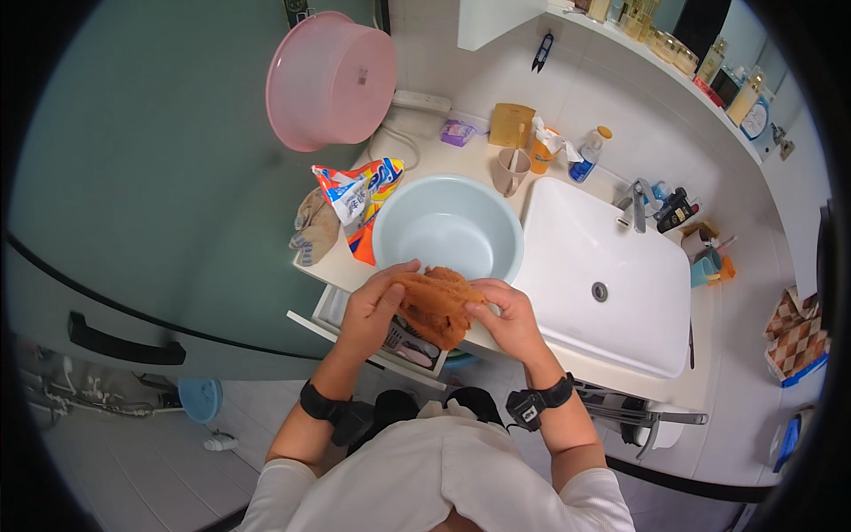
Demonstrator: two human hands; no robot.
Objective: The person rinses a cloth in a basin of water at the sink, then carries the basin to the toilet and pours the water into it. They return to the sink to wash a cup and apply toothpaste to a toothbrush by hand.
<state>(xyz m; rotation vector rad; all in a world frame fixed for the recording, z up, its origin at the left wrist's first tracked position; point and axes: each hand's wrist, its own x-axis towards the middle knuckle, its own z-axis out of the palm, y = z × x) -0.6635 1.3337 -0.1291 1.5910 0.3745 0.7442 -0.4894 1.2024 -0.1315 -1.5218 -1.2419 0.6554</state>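
Both hands hold an orange-brown fluffy cloth item point(439, 302) between them, over the near rim of a pale blue plastic basin point(445, 233) and above an open drawer. My left hand point(373, 307) pinches its left edge; my right hand point(508, 312) pinches its right edge. No water can be made out in the basin, which stands on the countertop. Left of it lies a Tide detergent bag point(362, 199), beside beige gloves or socks point(316, 226). A white washbasin point(605, 279) adjoins the blue basin on the right.
The open drawer point(299, 319) juts out below the hands. Behind the basin stand a mug point(510, 169) with a toothbrush, an orange cup point(544, 153) with tissue and a bottle point(590, 154). A metal faucet point(638, 205) rises behind the washbasin. A pink basin point(332, 83) hangs upper left.
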